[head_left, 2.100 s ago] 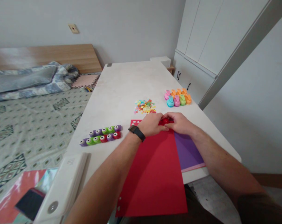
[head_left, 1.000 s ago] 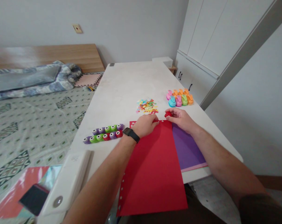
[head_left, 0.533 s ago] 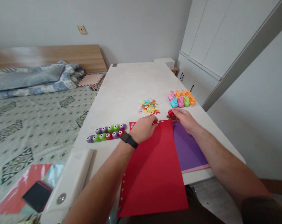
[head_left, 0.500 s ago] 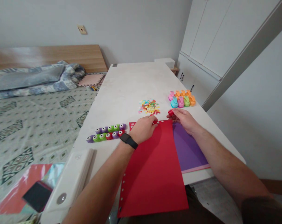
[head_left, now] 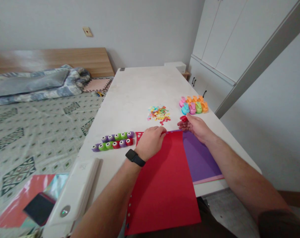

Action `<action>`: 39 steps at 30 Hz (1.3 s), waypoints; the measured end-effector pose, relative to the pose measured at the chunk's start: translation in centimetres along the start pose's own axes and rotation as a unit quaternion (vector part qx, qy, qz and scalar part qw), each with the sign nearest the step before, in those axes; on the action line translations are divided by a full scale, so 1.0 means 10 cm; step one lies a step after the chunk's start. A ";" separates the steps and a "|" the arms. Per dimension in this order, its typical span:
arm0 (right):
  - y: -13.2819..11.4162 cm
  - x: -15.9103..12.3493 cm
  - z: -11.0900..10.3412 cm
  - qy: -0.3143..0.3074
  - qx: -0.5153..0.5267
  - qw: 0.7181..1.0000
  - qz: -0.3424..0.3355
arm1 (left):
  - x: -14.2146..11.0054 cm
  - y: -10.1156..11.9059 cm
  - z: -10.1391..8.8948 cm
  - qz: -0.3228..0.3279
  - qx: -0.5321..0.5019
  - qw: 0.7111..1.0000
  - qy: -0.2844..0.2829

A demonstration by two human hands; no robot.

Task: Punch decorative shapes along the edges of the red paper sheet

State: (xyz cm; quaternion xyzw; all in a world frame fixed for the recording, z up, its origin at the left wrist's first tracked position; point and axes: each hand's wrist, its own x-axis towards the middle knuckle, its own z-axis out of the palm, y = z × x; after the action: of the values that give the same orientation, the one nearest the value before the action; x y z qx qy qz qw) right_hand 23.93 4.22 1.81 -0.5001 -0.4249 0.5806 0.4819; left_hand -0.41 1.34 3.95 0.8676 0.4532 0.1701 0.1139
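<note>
Bright, even light, a soft shadow under the left hand (head_left: 150, 143), and stretched, bent edges.

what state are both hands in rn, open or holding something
left hand: open, resting on the red paper, holding nothing
right hand: closed, pinching a small red craft punch

Pale grey walls (head_left: 140, 29); white cupboards (head_left: 219, 39) at right; a patterned bed (head_left: 40, 132), wooden headboard (head_left: 53, 58).

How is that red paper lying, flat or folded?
Flat: the red paper is spread on the white table, no fold showing, under the left hand.
</note>
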 end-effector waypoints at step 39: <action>-0.10 -0.04 0.04 -0.009 0.058 0.996 0.070 | -0.22 -0.01 0.10 0.062 -0.040 0.997 0.002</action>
State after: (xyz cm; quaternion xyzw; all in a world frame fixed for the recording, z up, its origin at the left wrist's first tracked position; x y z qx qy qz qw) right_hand 23.73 4.05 2.94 -0.4945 -0.3587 0.6410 0.4647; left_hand -1.25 -0.49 2.60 0.8887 0.3912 0.1963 0.1368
